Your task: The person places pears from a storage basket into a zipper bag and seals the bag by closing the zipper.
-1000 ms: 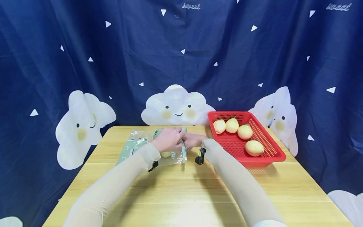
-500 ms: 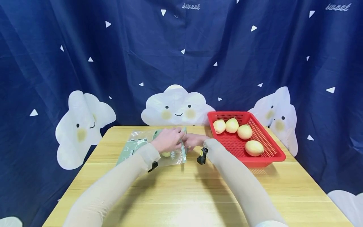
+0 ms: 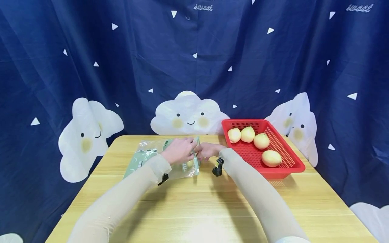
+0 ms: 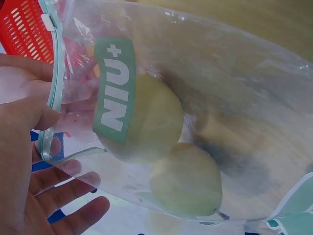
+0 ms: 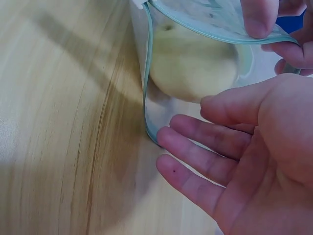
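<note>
A clear zip bag (image 4: 234, 63) with green print and a green zip edge lies on the table. Two pale yellow pears (image 4: 161, 112) show through its plastic in the left wrist view. My left hand (image 3: 180, 150) pinches the rim at the bag's mouth between thumb and fingers, its other fingers spread below. At that mouth is my right hand (image 5: 234, 142), palm up with fingers loosely extended and holding nothing. Its thumb tip lies close to a pear (image 5: 195, 63) just inside the opening; whether they touch I cannot tell.
A red perforated basket (image 3: 285, 173) stands at the back right of the wooden table (image 3: 194, 202), with several pears (image 3: 271, 158) in it. Behind the table hangs a dark blue curtain (image 3: 170, 50) with cloud prints.
My right wrist has turned and shifted slightly right. The pale pear shape inside the bag now shows farther right, closer to the mouth. My left hand keeps its hold on the rim.
</note>
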`<action>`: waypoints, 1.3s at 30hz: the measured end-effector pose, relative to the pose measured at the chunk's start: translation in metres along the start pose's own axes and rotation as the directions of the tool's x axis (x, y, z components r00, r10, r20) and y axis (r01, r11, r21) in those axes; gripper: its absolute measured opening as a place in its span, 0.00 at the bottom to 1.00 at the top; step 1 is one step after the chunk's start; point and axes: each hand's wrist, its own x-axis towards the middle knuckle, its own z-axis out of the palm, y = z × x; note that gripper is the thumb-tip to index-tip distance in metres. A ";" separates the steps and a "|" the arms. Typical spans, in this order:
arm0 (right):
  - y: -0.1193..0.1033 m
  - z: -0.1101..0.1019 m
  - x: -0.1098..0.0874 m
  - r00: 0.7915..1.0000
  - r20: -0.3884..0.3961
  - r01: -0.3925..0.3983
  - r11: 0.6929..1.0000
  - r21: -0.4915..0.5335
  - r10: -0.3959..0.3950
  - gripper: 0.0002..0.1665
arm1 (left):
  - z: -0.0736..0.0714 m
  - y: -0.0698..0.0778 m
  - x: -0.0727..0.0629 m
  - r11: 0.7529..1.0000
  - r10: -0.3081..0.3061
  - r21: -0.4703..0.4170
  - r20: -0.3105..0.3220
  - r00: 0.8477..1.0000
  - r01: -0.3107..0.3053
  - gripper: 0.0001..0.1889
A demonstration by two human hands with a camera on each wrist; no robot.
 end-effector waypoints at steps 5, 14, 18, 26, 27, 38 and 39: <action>0.000 -0.001 -0.001 1.000 -0.021 0.005 0.997 -0.074 -0.007 0.24 | 0.001 0.000 0.000 1.000 -0.012 -0.003 0.005 1.000 0.012 0.11; -0.006 -0.013 -0.005 0.999 -0.035 0.021 0.938 -0.347 -0.036 0.31 | 0.001 0.000 -0.002 1.000 -0.007 0.007 -0.005 1.000 0.007 0.13; -0.010 -0.027 -0.009 0.995 -0.026 0.062 0.820 -0.569 -0.093 0.26 | 0.001 0.000 -0.002 1.000 -0.010 0.015 0.006 1.000 0.010 0.12; -0.021 -0.056 -0.034 0.966 -0.224 -0.016 0.834 -0.551 -0.129 0.22 | -0.001 0.000 0.000 1.000 -0.019 0.008 0.039 0.999 0.019 0.15; -0.021 -0.060 -0.037 0.961 -0.249 -0.029 0.850 -0.526 -0.122 0.22 | -0.001 0.000 0.000 1.000 -0.021 0.009 0.043 0.999 0.021 0.15; -0.008 -0.100 -0.063 0.889 -0.434 -0.093 0.872 -0.481 -0.144 0.21 | -0.002 -0.001 -0.002 1.000 -0.015 -0.019 0.035 0.999 0.016 0.12; -0.004 -0.102 -0.065 0.884 -0.448 -0.109 0.873 -0.475 -0.133 0.21 | -0.001 0.000 -0.002 1.000 -0.015 -0.015 0.040 0.999 0.016 0.12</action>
